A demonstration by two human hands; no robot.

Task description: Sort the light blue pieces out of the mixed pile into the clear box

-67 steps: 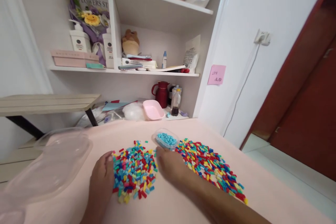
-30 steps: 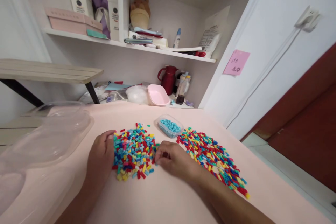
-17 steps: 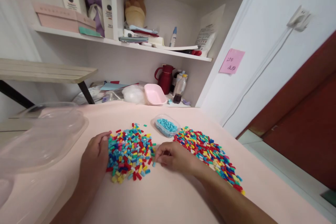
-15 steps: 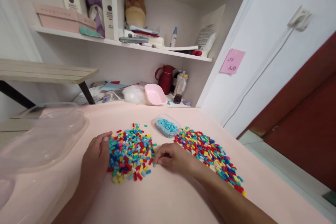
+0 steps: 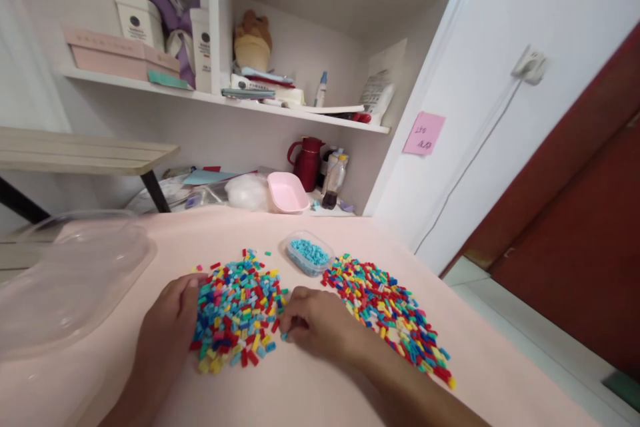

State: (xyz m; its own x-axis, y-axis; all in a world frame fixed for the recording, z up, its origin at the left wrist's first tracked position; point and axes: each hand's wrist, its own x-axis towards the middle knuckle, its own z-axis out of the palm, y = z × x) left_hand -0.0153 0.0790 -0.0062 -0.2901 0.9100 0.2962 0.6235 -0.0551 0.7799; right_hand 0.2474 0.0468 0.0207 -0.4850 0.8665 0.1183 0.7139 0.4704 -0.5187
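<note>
My left hand (image 5: 170, 320) rests on its side against the left edge of a pile of small coloured toy bricks (image 5: 240, 307). Its fingers are stretched out, and I see nothing held in it. At the right edge of that pile, my right hand (image 5: 313, 320) is closed in a pinch, with a small blue toy brick (image 5: 284, 335) at its fingertips. Behind it stands a clear plastic tub (image 5: 314, 269) filled with light blue bricks (image 5: 309, 251). A second mixed pile of bricks (image 5: 387, 303) spreads out to the right, beyond my right hand and forearm.
Clear plastic containers (image 5: 85, 273) stand on the left of the pink table (image 5: 240, 403). Along the back are a pink basin (image 5: 289, 192), a red jug (image 5: 307, 163) and a bottle (image 5: 335, 181) under a loaded shelf (image 5: 305, 110). A wooden rack (image 5: 85, 150) juts in at left.
The whole view has shifted, so things sit slightly lower and further left. Both hands keep about the same places beside the pile, the right one still pinching at its edge.
</note>
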